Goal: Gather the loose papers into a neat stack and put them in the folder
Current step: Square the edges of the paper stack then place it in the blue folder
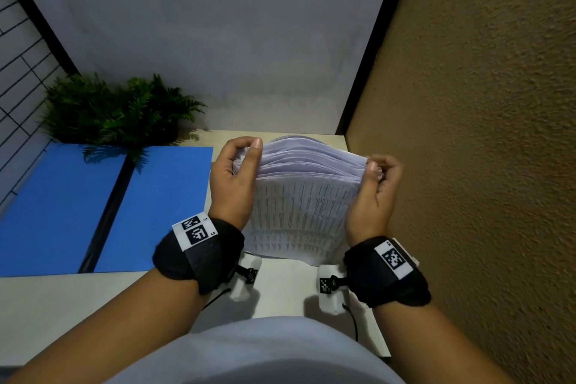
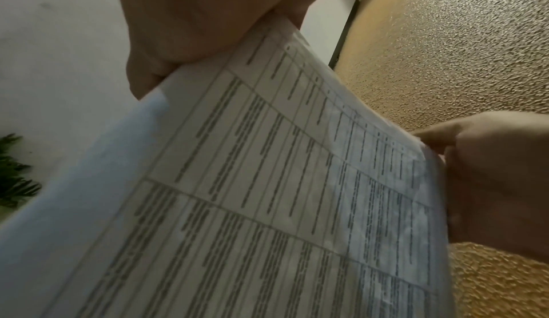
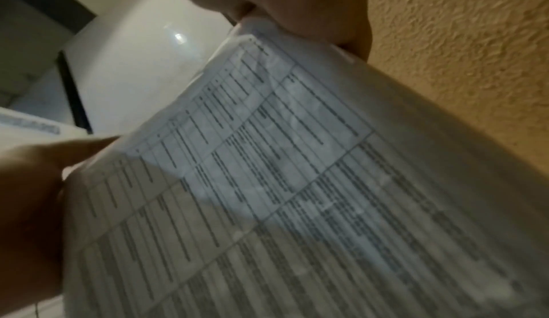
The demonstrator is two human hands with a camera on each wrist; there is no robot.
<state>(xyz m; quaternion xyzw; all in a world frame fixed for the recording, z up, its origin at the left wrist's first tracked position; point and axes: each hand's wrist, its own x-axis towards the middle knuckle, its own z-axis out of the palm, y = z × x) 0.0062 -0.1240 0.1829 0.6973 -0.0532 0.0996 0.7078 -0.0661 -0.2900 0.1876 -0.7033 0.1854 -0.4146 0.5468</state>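
A thick stack of printed papers [image 1: 299, 209] stands on its lower edge on the pale desk [image 1: 78, 305], held upright between both hands. My left hand [image 1: 237, 171] grips the stack's left side near the top, thumb in front and fingers curled behind. On the other side my right hand [image 1: 374, 184] pinches the right edge. The top edges fan out in loose waves. Both wrist views show the front sheet's printed table close up: papers [image 2: 267, 182] and papers [image 3: 282, 182]. An open blue folder [image 1: 93, 209] lies flat on the desk to the left.
A green potted fern [image 1: 118, 109] sits behind the folder at the back left. A textured tan wall [image 1: 483, 134] runs close along the right side. A grey panel [image 1: 218, 40] closes the back, and a wire grid [image 1: 18, 72] stands at far left.
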